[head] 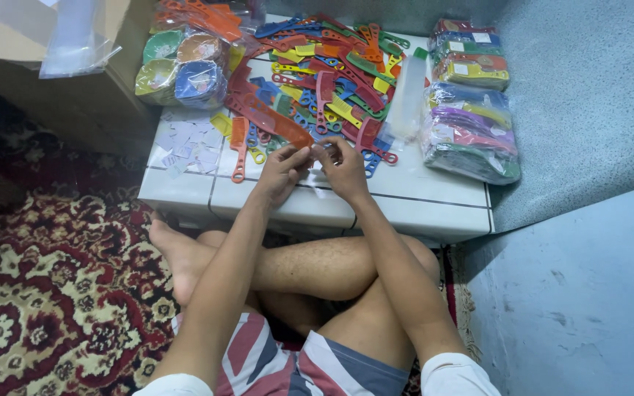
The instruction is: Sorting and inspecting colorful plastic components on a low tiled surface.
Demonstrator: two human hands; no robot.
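Note:
My left hand and my right hand meet over the front of a low white table. Both pinch a thin clear plastic sleeve between their fingertips; it is hard to make out. A long orange comb lies slanted just beyond my left fingertips, its near end close to them; I cannot tell if they touch. Behind it spreads a heap of coloured plastic combs in red, blue, yellow and green.
Bagged packs of combs are stacked at the table's right edge. Bagged round coloured items sit at back left, small white paper slips below them, a stack of clear sleeves mid-right. A cardboard box stands left; a patterned carpet lies underfoot.

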